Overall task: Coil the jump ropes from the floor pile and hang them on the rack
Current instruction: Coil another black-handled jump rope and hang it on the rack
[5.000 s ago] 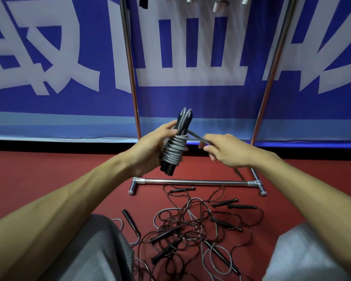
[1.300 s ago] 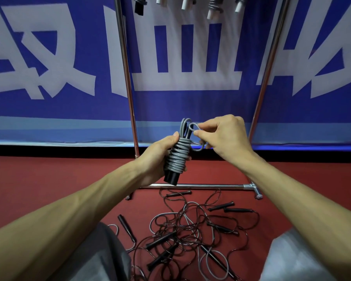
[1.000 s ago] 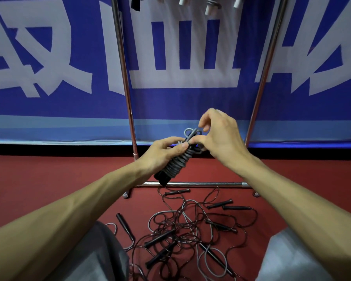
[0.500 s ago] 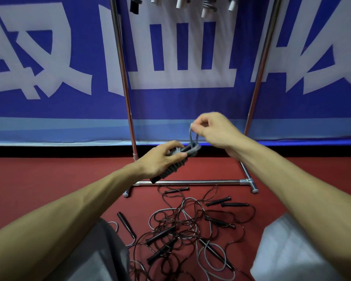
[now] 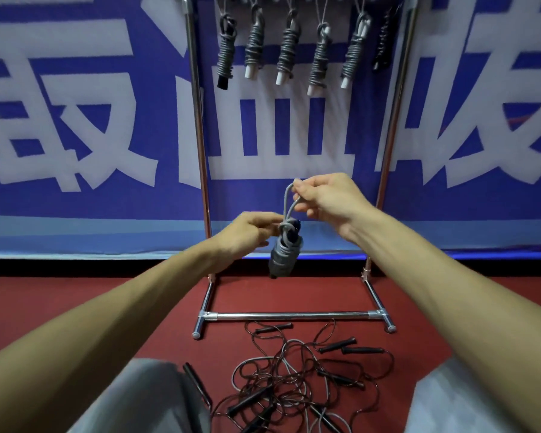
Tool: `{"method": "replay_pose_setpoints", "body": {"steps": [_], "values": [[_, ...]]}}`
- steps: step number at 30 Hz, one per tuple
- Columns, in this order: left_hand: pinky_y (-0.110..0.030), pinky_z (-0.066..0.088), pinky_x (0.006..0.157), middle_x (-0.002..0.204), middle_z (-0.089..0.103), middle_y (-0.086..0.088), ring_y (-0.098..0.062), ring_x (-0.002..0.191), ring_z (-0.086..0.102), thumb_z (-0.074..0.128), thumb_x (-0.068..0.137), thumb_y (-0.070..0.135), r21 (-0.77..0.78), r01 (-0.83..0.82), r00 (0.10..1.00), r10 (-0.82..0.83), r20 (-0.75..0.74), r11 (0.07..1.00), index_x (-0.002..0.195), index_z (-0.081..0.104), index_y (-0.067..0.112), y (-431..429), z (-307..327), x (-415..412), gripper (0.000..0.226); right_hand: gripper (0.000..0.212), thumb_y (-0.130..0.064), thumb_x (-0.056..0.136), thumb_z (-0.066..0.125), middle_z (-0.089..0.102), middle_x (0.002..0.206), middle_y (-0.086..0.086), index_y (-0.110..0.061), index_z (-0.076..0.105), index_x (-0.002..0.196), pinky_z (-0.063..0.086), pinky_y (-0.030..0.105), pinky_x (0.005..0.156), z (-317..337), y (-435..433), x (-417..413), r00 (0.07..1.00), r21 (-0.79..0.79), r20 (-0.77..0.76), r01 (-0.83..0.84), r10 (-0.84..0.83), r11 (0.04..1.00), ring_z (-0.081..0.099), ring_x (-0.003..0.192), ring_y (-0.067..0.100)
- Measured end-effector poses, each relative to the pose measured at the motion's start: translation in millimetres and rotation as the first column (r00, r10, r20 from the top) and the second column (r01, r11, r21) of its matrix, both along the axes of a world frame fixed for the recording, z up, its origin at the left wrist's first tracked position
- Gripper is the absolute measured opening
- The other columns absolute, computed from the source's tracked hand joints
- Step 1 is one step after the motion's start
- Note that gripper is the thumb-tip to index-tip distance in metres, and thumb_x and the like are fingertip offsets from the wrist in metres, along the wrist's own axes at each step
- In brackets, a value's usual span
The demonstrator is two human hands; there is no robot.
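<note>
A grey jump rope coiled into a tight bundle (image 5: pixel 284 256) hangs in front of me, its black handle ends pointing down. My right hand (image 5: pixel 325 198) pinches the loop that sticks up from the bundle's top. My left hand (image 5: pixel 247 234) pinches the knot at the top of the bundle. Behind stands the chrome rack (image 5: pixel 200 151), with several coiled ropes (image 5: pixel 286 54) hanging from its top bar. The floor pile of tangled dark ropes (image 5: pixel 297 379) with black handles lies below the rack's base bar.
A blue banner with large white characters (image 5: pixel 75 120) covers the wall behind the rack. The floor is red (image 5: pixel 44 301). My grey-clad knees (image 5: pixel 144 401) frame the pile on both sides. A loose black handle (image 5: pixel 197 382) lies beside my left knee.
My right hand has pulled the loop up out of the bundle, which now hangs upright instead of tilted. The view has tipped up, showing the ropes hung on the rack.
</note>
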State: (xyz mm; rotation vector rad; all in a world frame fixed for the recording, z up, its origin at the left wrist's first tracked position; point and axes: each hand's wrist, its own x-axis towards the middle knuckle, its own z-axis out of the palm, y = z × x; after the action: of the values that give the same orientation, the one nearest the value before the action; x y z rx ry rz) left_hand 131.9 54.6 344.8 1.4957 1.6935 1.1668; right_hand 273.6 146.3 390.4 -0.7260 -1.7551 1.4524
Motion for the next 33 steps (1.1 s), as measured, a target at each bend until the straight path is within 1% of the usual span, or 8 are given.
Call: {"method": "replay_pose_setpoints", "body": {"steps": [4,9,13,16,18,23,29,33], "values": [[-0.036,0.050,0.094,0.104,0.074,-0.004,-0.014,0.099,0.068,0.053,0.095,0.013,0.116,-0.058,0.982,0.036,0.185,0.992,0.105,0.073,0.012,-6.9,40.5,19.7,0.022,0.015,-0.015,0.088,0.069,0.065,0.071,0.005,-0.002,0.068,0.083,0.045,0.014,0.048,38.7,-5.0,4.8,0.991,0.014,-0.119,0.060,-0.058,0.998,0.058,0.051,0.006],[-0.037,0.053,0.087,0.094,0.074,-0.009,-0.015,0.085,0.068,0.061,0.093,0.036,0.218,-0.124,0.971,0.072,0.229,0.968,0.098,0.074,0.008,-14.4,86.5,36.4,0.031,0.016,-0.018,0.086,0.072,0.064,0.066,0.005,-0.004,0.068,0.078,0.043,0.016,0.050,81.1,-9.9,13.6,0.982,0.162,-0.163,0.121,-0.094,0.979,0.058,0.050,0.006],[-0.032,0.053,0.077,0.082,0.072,-0.006,-0.014,0.073,0.065,0.067,0.090,0.024,0.272,-0.160,0.971,0.100,0.219,0.949,0.098,0.072,-0.001,-17.9,124.5,44.1,0.027,0.018,-0.023,0.084,0.074,0.066,0.066,0.005,-0.006,0.071,0.078,0.044,0.018,0.051,106.9,-13.1,20.7,0.977,0.302,-0.171,0.175,-0.127,0.937,0.061,0.056,0.011],[-0.029,0.054,0.071,0.081,0.071,-0.005,-0.015,0.071,0.066,0.065,0.090,0.012,0.251,-0.187,0.963,0.126,0.239,0.950,0.092,0.072,0.005,-16.3,146.2,46.0,0.010,0.020,-0.021,0.087,0.072,0.065,0.066,0.006,-0.003,0.070,0.077,0.047,0.019,0.052,120.4,-8.5,24.7,0.968,0.332,-0.209,0.203,-0.138,0.921,0.061,0.058,0.014],[-0.031,0.054,0.072,0.083,0.070,-0.007,-0.017,0.074,0.066,0.066,0.089,0.011,0.237,-0.180,0.973,0.137,0.184,0.955,0.087,0.071,0.008,-11.7,157.5,47.1,0.007,0.021,-0.020,0.090,0.068,0.064,0.066,0.005,-0.008,0.069,0.073,0.047,0.022,0.053,126.2,-1.0,26.1,0.964,0.364,-0.212,0.230,-0.161,0.903,0.061,0.059,0.015],[-0.028,0.056,0.056,0.079,0.067,-0.007,-0.017,0.064,0.065,0.061,0.092,0.010,0.346,-0.200,0.980,0.186,0.073,0.917,0.083,0.064,0.010,20.1,181.4,57.7,0.010,0.025,-0.023,0.096,0.059,0.063,0.066,0.002,-0.014,0.064,0.073,0.046,0.026,0.055,138.9,30.3,31.5,0.951,0.393,-0.224,0.287,-0.212,0.874,0.061,0.059,0.014],[-0.029,0.053,0.049,0.089,0.068,-0.015,-0.022,0.064,0.065,0.061,0.094,0.016,0.496,-0.222,0.971,0.239,0.029,0.839,0.086,0.064,0.013,92.0,205.8,63.2,0.009,0.016,-0.016,0.098,0.055,0.068,0.076,0.008,-0.007,0.067,0.102,0.051,0.023,0.051,162.0,84.8,35.4,0.918,0.370,-0.340,0.329,-0.202,0.869,0.065,0.057,0.012],[-0.032,0.057,0.055,0.088,0.070,-0.017,-0.024,0.067,0.067,0.064,0.093,0.018,0.519,-0.175,0.982,0.185,0.032,0.837,0.088,0.066,0.011,147.6,226.4,59.9,0.009,0.024,-0.005,0.091,0.062,0.068,0.077,0.006,-0.013,0.064,0.114,0.050,0.018,0.052,177.7,134.7,31.0,0.910,0.295,-0.405,0.220,-0.087,0.930,0.064,0.060,0.008]]}}
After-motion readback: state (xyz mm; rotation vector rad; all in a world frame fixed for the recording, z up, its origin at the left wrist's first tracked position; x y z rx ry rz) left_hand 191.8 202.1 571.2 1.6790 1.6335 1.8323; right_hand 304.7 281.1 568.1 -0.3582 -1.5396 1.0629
